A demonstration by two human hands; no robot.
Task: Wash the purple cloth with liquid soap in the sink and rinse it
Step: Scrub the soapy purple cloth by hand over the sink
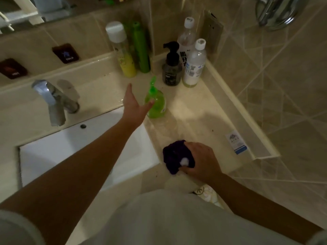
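Observation:
A bunched purple cloth (174,157) with a dab of white foam on it lies on the counter right of the sink, and my right hand (200,160) grips it. A green pump bottle of liquid soap (156,103) stands on the counter behind it. My left hand (133,103) is stretched out beside that bottle with straight fingers, thumb tip at the bottle's side, holding nothing. The white sink basin (85,147) lies at the left under a chrome tap (53,101). No water runs.
Along the back wall stand a yellow spray can (122,52), a green can (140,48), a dark pump bottle (171,66) and two clear bottles (193,64). A small white and blue packet (236,142) lies on the counter near the right edge.

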